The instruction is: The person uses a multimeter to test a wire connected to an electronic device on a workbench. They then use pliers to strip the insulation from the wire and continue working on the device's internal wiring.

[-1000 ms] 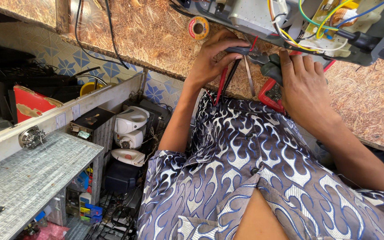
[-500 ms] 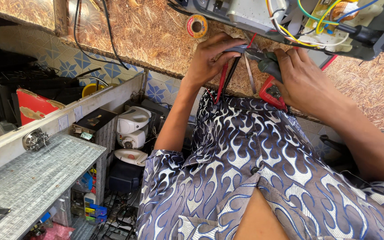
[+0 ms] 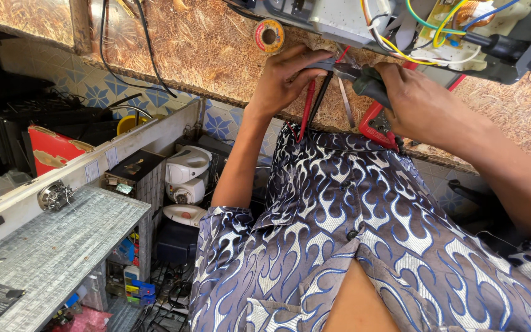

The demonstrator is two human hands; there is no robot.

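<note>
Nearest, the flame-patterned shirt (image 3: 351, 246) fills the lower view. Beyond it, at the near edge of the worktop (image 3: 204, 55), the left hand (image 3: 287, 77) pinches the red and black probe leads (image 3: 311, 101), which hang down just right of its fingers. The right hand (image 3: 422, 104) grips the dark-handled pliers (image 3: 364, 80), over a red tool (image 3: 377, 126). Farther off lie the opened appliance (image 3: 351, 18) with coloured wires (image 3: 425, 31) and, to the left, a solder spool (image 3: 269, 35).

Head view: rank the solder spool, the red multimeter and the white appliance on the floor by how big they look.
1. White appliance, largest as it looks, though it sits farther from the camera.
2. Red multimeter, partly hidden by the right hand, so its full size is unsure.
3. Solder spool, clearly smallest.
</note>
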